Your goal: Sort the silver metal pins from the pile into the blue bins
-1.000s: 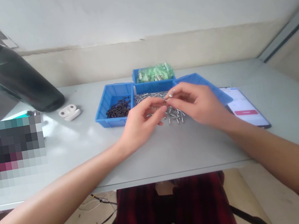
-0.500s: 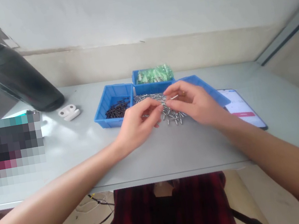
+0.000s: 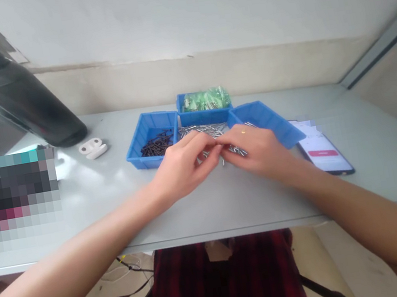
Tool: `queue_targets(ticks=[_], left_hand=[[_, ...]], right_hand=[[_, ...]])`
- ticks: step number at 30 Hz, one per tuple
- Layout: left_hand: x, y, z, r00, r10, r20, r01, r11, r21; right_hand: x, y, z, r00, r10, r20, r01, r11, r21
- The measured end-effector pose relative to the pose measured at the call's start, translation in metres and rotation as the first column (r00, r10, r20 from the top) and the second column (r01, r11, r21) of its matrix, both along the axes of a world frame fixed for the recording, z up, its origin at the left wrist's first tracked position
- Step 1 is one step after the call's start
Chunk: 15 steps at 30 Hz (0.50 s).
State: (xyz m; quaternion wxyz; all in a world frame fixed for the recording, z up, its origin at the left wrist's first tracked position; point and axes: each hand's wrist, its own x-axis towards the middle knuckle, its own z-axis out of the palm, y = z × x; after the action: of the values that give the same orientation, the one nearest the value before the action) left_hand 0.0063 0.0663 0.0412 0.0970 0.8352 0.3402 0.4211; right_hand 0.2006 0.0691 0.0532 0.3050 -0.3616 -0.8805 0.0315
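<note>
Where a gap had shown, left hand and right hand met, fingertips bunched by metal pins heaped between blue bins; work apparently now joint, though couldn't tell whether either gripped one.

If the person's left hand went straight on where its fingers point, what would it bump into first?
Most likely the right hand: it sits directly ahead of the left hand, so close that I can't tell whether they touch.
</note>
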Motion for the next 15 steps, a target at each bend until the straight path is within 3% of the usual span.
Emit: queue_targets(ticks=[3, 7, 10, 15], left_hand=[[-0.0008, -0.0003, 0.0003, 1.0, 0.008, -0.029, -0.008, 1.0, -0.011], [-0.002, 0.0018, -0.0002, 0.999, 0.023, -0.036, -0.023, 1.0, 0.001], [-0.0027, 0.0038, -0.0005, 0.999, 0.021, -0.029, -0.021, 1.0, 0.021], [-0.0027, 0.0045, 0.0015, 1.0, 0.021, 0.014, -0.021, 0.999, 0.042]], right_hand=[[-0.0006, -0.0022, 0.0024, 0.987, -0.067, -0.146, 0.044, 0.987, -0.153], [0.0016, 0.0008, 0.006, 0.95, -0.072, -0.303, -0.012, 0.963, -0.268], [0.0024, 0.0037, 0.0071, 0.945, -0.059, -0.323, -0.037, 0.958, -0.283], [0.0031, 0.0046, 0.0089, 0.958, -0.106, -0.267, 0.053, 0.979, -0.198]])
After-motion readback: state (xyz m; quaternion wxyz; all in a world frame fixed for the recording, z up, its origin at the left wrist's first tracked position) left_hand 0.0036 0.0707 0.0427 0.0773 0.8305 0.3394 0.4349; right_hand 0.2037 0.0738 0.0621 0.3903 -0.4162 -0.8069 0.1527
